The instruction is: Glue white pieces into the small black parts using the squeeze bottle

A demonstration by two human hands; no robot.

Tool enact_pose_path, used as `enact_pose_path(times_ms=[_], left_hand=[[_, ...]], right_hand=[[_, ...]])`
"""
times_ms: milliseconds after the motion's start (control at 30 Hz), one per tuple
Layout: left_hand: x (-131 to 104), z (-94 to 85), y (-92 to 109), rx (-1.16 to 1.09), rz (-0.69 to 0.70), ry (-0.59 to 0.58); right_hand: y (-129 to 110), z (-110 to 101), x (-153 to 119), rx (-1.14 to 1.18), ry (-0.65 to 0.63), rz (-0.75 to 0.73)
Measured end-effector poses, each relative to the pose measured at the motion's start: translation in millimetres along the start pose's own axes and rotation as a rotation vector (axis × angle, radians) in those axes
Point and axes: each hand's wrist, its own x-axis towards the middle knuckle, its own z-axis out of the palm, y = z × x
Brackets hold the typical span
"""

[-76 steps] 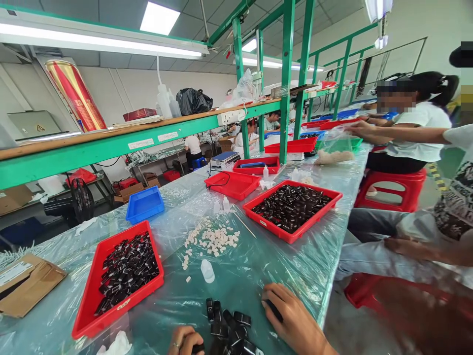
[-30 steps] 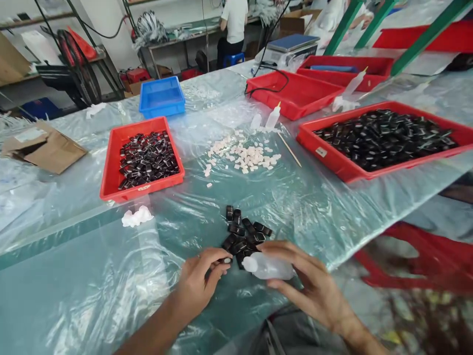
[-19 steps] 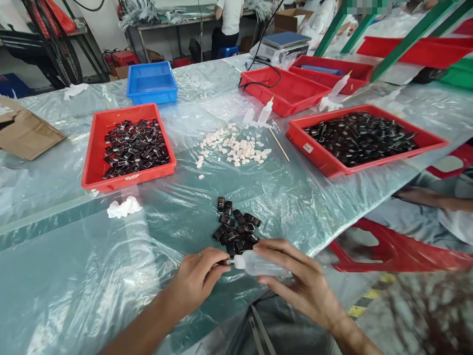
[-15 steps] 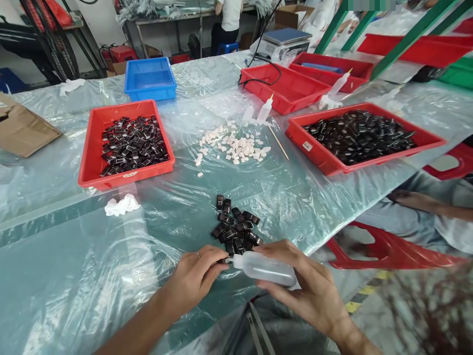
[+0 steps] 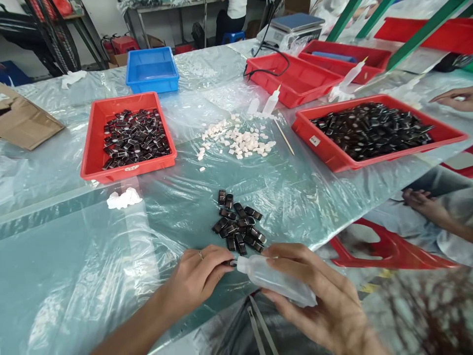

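Pinched between the thumb and fingers of my left hand (image 5: 201, 276) is a small black plastic part (image 5: 230, 263), mostly hidden by the fingertips. My right hand (image 5: 318, 291) grips a translucent squeeze bottle (image 5: 277, 281), tilted with its nozzle end at the black part. Whether the tip touches the part I cannot tell. Just beyond my hands lies a loose pile of similar shiny black parts (image 5: 242, 224). Farther off, small white pieces (image 5: 244, 142) are scattered on the plastic-covered table (image 5: 177, 217).
A red tray (image 5: 127, 175) of black parts stands left, a fuller red tray (image 5: 340, 165) right. A blue bin (image 5: 152, 84), a stick (image 5: 284, 138), another squeeze bottle (image 5: 271, 102) and crumpled tissue (image 5: 124, 198) lie around. Another person's hands (image 5: 421, 199) rest at the right.
My right hand and the bottle have shifted slightly right and down, the bottle's base tilting lower. My left hand still holds the black part. Another hand now shows at the far right edge.
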Motion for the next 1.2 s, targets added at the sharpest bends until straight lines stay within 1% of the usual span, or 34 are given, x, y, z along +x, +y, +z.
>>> enact_pose_path(times_ms=[133,267,333,400,567,667,733,800,867,967,1200], left_hand=[[-0.8,-0.1,-0.6,-0.002,-0.007,-0.015],[0.2,-0.5,-0.9,-0.023,0.001,-0.029],[2.3,-1.4,-0.2,-0.022,0.008,-0.026],[4.2,-2.4,0.7,-0.010,0.018,-0.023],[3.4,-3.1,2.8,0.020,0.009,-0.054],[2.3,-2.8,3.6,0.035,-0.003,-0.053],[2.9,-2.8,4.0,0.043,0.007,-0.042],[4.1,-2.8,4.2,0.042,0.019,-0.033],[5.0,-2.4,3.9,0.032,0.037,-0.023],[4.2,-0.8,2.1,0.016,0.054,-0.014],[-1.2,0.7,-0.5,-0.008,0.013,-0.039]], right_hand=[[1.7,-3.1,6.4,0.055,0.027,-0.073],[3.1,-1.3,0.7,0.011,-0.023,0.018],[3.2,-0.9,-2.0,0.014,-0.036,0.033],[3.1,-1.2,-3.5,0.012,-0.035,0.012],[-0.4,0.6,-10.7,-0.137,-0.070,-0.035],[-3.5,3.3,-16.6,-0.248,-0.058,-0.084],[-5.4,3.4,-17.4,-0.281,-0.049,-0.103],[-7.0,1.9,-14.9,-0.257,-0.064,-0.089],[-8.0,-0.7,-10.2,-0.182,-0.088,-0.048],[-7.9,-3.5,-3.9,-0.086,-0.087,-0.006],[-6.0,-1.2,-7.7,-0.077,-0.091,0.019]])
